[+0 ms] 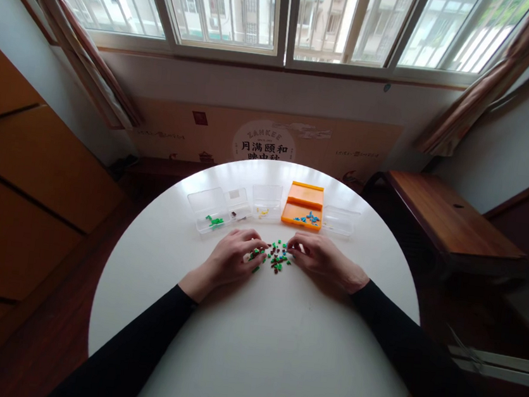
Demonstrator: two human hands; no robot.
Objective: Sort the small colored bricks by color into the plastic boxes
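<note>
A loose pile of tiny green, brown and blue pieces (278, 260), like small building bricks, lies on the white round table (249, 337). At the pile's left edge is my left hand (235, 254), palm down, its thumb and forefinger apart around some pieces. My right hand (318, 255) reaches in from the other side with fingertips pinched together at the edge of the pile. Whatever is between those fingertips is too small to make out. Just beyond the hands, an orange box (304, 195) stands with its lid up and holds blue pieces (310, 218).
Clear plastic boxes stand in a row: one (191, 206) with green pieces, one (245, 199) with a few dark pieces, one (268, 192) with yellow pieces, and another (341, 220) at the right. A wooden bench (454, 214) stands right of the table, below the windows.
</note>
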